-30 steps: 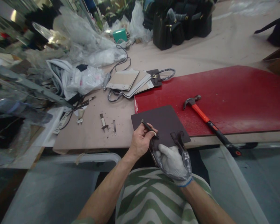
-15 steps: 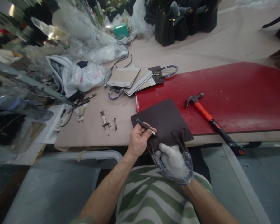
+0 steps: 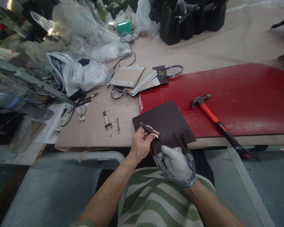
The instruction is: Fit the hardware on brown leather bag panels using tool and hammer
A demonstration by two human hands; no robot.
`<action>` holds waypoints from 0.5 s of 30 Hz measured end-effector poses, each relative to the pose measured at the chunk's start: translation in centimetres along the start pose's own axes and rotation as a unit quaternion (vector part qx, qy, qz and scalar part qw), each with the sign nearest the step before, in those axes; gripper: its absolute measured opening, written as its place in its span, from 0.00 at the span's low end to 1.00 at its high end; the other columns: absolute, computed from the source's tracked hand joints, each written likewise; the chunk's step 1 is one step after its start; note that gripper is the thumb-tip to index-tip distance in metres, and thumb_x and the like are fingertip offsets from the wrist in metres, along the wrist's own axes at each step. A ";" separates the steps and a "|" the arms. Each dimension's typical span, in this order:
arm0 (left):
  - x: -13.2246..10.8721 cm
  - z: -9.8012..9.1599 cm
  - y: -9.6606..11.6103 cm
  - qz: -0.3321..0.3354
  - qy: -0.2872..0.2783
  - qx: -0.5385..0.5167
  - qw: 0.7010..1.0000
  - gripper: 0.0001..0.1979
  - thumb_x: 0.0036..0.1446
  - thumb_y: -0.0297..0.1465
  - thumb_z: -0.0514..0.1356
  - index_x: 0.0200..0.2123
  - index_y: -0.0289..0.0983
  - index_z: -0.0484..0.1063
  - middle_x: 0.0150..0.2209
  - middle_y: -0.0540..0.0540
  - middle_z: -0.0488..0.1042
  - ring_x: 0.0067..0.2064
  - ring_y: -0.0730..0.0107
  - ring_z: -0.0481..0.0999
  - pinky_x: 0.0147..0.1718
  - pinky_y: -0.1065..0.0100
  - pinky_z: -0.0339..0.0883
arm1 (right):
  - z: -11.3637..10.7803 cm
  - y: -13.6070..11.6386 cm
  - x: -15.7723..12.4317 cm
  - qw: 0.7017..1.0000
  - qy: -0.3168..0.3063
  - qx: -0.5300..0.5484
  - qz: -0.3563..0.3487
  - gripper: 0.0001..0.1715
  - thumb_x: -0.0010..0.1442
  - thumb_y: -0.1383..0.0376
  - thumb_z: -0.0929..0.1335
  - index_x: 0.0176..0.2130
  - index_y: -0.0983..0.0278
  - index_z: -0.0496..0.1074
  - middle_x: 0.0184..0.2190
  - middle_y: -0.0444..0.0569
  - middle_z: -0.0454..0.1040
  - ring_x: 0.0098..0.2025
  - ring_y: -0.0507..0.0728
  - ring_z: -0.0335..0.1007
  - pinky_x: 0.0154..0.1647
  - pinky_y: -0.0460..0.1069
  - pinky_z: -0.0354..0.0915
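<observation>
A dark brown panel [image 3: 164, 118] with a plastic-wrapped handle [image 3: 191, 162] lies across the near edge of the red board [image 3: 246, 94]. My bare left hand [image 3: 142, 142] is closed round a dark pen-like tool [image 3: 146, 127], its tip close to the panel's lower part. Inside the handle loop is my right hand [image 3: 176, 160] in a white glove, at the panel's near edge. Its thumb lies along the panel; the other fingers are partly hidden, so what it grips is unclear.
On the board lies a claw hammer [image 3: 209, 113], its grip past the table edge. Stacked panels [image 3: 130, 77] sit behind. Small metal tools [image 3: 106, 120] are at the left. Plastic wrapping [image 3: 92, 75] and black bags [image 3: 170, 26] stand farther back.
The view has shifted slightly, so the hammer and stacked panels appear a little farther right. Both hands keep nearly the same pose on the panel.
</observation>
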State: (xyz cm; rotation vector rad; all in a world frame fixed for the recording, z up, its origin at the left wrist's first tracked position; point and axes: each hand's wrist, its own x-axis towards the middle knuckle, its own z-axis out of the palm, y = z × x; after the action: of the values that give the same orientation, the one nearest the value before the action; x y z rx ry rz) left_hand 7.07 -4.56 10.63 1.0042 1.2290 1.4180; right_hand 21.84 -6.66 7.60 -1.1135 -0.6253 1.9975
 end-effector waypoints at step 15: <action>-0.1 -0.4 0.0 0.051 0.006 0.095 0.994 0.08 0.62 0.28 0.61 0.44 0.37 0.67 0.37 0.44 0.83 0.40 0.67 0.84 0.44 0.67 0.77 | 0.2 -1.2 0.0 0.996 -0.019 -0.089 -0.011 0.24 0.55 0.51 0.74 0.20 0.67 0.78 0.19 0.51 0.75 0.21 0.55 0.69 0.26 0.50 0.66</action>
State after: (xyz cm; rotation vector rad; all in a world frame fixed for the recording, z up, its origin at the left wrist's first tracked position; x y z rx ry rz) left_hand 6.67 -4.73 10.54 1.2045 1.3579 1.4048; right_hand 22.16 -5.90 8.55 -1.1706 -0.8454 1.9771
